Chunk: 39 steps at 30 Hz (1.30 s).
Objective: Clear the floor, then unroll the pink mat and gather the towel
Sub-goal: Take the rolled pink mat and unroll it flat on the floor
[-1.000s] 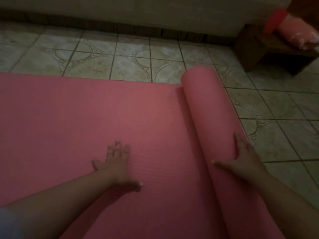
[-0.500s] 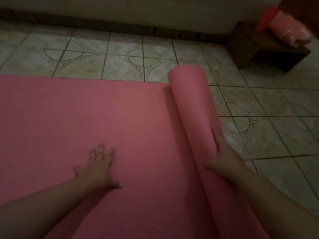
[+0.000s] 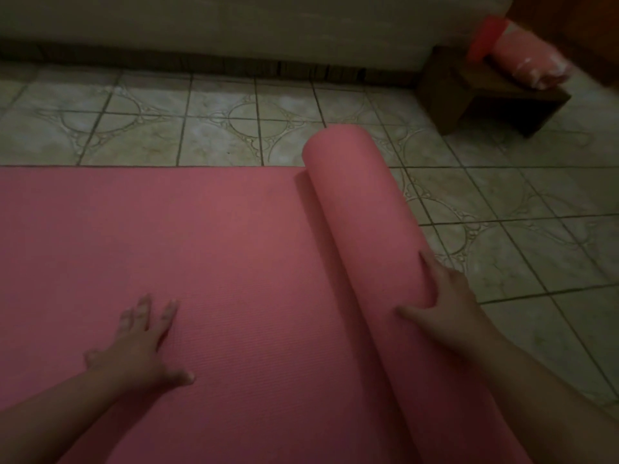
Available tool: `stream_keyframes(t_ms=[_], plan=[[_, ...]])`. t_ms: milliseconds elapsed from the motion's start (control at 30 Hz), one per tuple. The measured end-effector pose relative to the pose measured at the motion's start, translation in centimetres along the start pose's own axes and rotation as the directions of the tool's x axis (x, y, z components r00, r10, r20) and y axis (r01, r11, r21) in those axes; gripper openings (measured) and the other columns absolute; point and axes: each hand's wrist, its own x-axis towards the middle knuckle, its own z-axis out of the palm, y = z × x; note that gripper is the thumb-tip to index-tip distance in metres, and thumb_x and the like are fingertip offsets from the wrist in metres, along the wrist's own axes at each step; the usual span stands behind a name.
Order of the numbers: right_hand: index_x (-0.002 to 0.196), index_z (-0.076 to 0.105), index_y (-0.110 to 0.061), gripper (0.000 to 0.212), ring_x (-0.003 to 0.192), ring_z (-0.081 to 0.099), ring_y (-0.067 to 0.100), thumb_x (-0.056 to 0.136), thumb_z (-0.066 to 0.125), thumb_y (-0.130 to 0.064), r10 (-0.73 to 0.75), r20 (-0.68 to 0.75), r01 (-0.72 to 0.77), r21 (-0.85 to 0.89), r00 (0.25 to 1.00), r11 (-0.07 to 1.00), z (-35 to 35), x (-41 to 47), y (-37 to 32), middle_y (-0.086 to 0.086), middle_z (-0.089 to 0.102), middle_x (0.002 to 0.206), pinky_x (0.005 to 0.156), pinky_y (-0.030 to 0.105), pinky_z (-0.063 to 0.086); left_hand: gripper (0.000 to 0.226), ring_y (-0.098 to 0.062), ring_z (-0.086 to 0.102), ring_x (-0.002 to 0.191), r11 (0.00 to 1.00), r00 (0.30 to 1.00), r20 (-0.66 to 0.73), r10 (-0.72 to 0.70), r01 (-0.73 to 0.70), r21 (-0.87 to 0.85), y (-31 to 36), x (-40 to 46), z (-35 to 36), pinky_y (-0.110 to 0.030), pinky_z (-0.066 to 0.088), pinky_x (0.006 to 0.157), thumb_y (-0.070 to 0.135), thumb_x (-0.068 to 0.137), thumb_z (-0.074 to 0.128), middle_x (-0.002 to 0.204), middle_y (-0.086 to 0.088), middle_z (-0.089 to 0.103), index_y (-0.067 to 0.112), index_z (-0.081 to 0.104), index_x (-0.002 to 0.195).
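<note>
The pink mat (image 3: 207,249) lies partly unrolled across the tiled floor, its flat part filling the left and middle of the view. Its rolled end (image 3: 355,195) runs from the far edge towards me on the right. My left hand (image 3: 140,343) presses flat on the unrolled part, fingers spread. My right hand (image 3: 445,303) rests on the right side of the roll, thumb over the top and fingers along its far side. No towel is visible that I can identify.
Patterned floor tiles (image 3: 522,209) stretch to the right of the roll and beyond the mat. A low dark wooden bench (image 3: 475,92) stands at the far right with a pink wrapped bundle (image 3: 529,65) on it. A pale wall base (image 3: 234,35) runs along the back.
The view has shifted so the roll and my hands sit further left in frame. My left hand slid back towards me on the mat. My right hand stays on the roll.
</note>
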Motion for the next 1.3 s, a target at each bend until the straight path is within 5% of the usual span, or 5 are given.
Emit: stream_keyframes(t_ms=[100,233,600,933,1300], plan=[[0.146,-0.007,-0.047,0.134,0.143,0.022,0.035,0.041,0.068,-0.081,0.09,0.052,-0.081,-0.163,0.995,0.983,1.2,-0.6,-0.8,0.015,0.015,0.156,0.111,0.057,0.03,0.146,-0.026,-0.023,0.145,1.0,1.0,0.005,-0.014,0.015,-0.013,0.3,-0.1,-0.3,-0.069,0.019,0.109,0.1,0.019,0.047,0.136,0.012,-0.05,0.047,-0.034,0.128],[0.139,-0.025,-0.052,0.149,0.142,0.026,0.034,0.032,0.078,-0.071,0.084,0.156,-0.056,-0.175,0.984,0.983,2.2,-0.4,-1.1,0.014,0.012,0.158,0.11,0.053,0.034,0.146,-0.031,-0.016,0.146,0.997,0.997,-0.016,-0.07,0.07,0.018,1.4,-0.2,-0.2,-0.068,0.018,0.11,0.103,0.019,0.038,0.152,0.0,-0.038,0.045,-0.031,0.134],[0.144,-0.01,-0.053,0.128,0.084,0.065,0.029,0.058,0.078,-0.017,-0.031,0.145,0.041,-0.065,0.989,0.997,0.5,-1.0,-3.4,0.008,0.06,0.101,0.073,0.028,0.049,0.128,-0.036,-0.017,0.145,0.985,0.991,-0.085,0.102,-0.089,0.149,4.7,0.6,0.8,-0.062,0.013,0.114,0.09,0.047,0.056,0.148,0.009,-0.039,0.05,-0.023,0.14],[0.143,-0.004,-0.056,0.124,0.096,0.066,0.025,0.056,0.075,-0.02,-0.18,0.261,0.173,0.049,0.948,0.984,2.1,-3.8,-7.6,0.007,0.061,0.124,0.082,0.032,0.055,0.128,-0.039,-0.007,0.146,0.992,0.996,-0.086,-0.038,0.048,0.118,-0.5,0.0,-0.2,-0.059,0.021,0.114,0.087,0.047,0.06,0.155,0.009,-0.029,0.05,-0.018,0.142],[0.149,0.019,-0.039,0.131,0.11,0.058,0.027,0.045,0.089,-0.003,0.038,0.19,-0.085,0.243,0.981,0.966,-2.6,0.3,-1.6,0.006,0.051,0.137,0.093,0.037,0.049,0.125,-0.037,-0.014,0.146,0.974,0.987,-0.021,0.16,-0.154,0.168,3.9,0.6,-0.7,-0.061,0.018,0.114,0.082,0.055,0.062,0.157,-0.003,-0.027,0.041,-0.01,0.148]])
